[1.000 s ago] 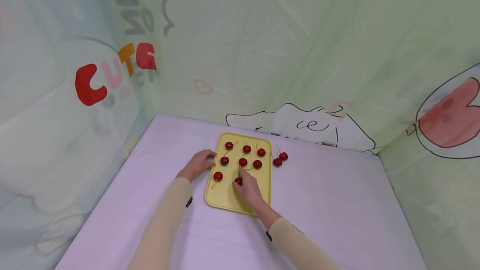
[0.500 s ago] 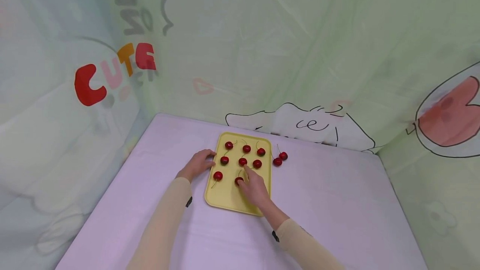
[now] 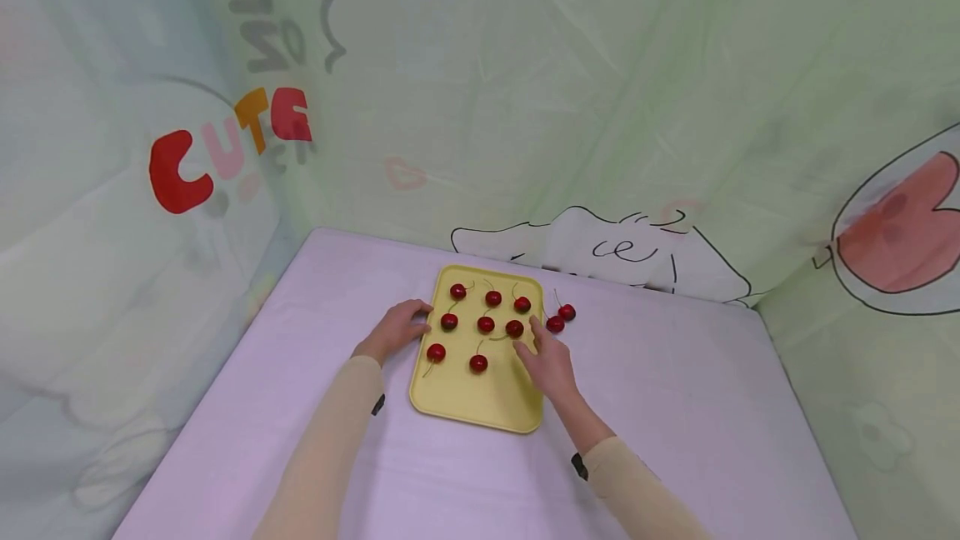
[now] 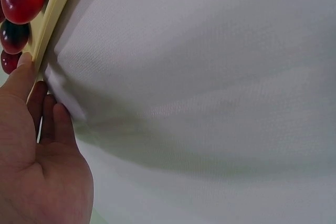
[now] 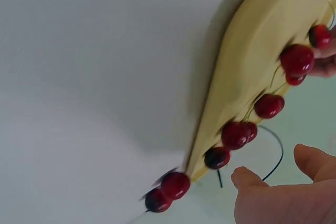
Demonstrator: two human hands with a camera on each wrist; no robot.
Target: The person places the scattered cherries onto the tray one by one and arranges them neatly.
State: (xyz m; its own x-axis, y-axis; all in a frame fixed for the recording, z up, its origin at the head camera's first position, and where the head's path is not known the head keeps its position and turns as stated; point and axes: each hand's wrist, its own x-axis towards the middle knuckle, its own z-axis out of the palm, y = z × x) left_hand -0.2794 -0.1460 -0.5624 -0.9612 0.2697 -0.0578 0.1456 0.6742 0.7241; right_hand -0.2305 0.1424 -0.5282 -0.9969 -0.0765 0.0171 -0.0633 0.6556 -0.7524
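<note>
A yellow tray (image 3: 472, 407) lies on the table with several red cherries on it, stems attached, in loose rows. One front cherry (image 3: 478, 363) sits near the tray's middle, another cherry (image 3: 436, 352) to its left. My left hand (image 3: 393, 327) holds the tray's left rim; in the left wrist view the thumb (image 4: 23, 69) lies on the rim, fingers against its outer side. Over the right rim hovers my right hand (image 3: 549, 363), fingers spread and holding nothing, near a cherry (image 3: 514, 329). Its visible fingers are apart from the cherries in the right wrist view.
Two more cherries (image 3: 555, 324) lie together on the table just right of the tray. A pale lilac cloth (image 3: 675, 407) covers the table. Printed fabric walls (image 3: 480, 107) rise behind it and on both sides.
My right hand has let go of the front middle cherry, which stays on the tray, and has moved right to the tray's right rim. The left hand has not moved.
</note>
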